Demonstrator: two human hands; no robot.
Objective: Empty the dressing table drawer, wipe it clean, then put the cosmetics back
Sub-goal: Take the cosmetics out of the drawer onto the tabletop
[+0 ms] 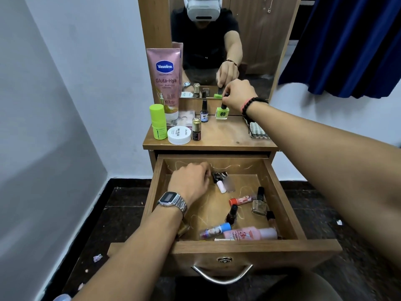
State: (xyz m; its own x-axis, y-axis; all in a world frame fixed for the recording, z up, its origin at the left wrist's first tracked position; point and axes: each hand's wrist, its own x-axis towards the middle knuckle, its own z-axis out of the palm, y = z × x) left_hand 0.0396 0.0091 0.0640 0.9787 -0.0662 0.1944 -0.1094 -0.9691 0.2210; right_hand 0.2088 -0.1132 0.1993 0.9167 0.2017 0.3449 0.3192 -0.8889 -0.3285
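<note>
A: Where's the drawer at?

B: Pulled open, partly emptied. The right hand pinches the cap of a green polish standing on the top, by the mirror. Just left of that grip stand a small bottle, a tube, a jar.

A: And the left hand?

B: Curled down inside the drawer beside a black-capped bottle; I can't tell if it's holding anything. Several bottles remain nearer us. I'd say wiping hasn't begun; a cloth lies under the right wrist.

A: Room?

B: White walls, dark floor, blue curtain.
</note>
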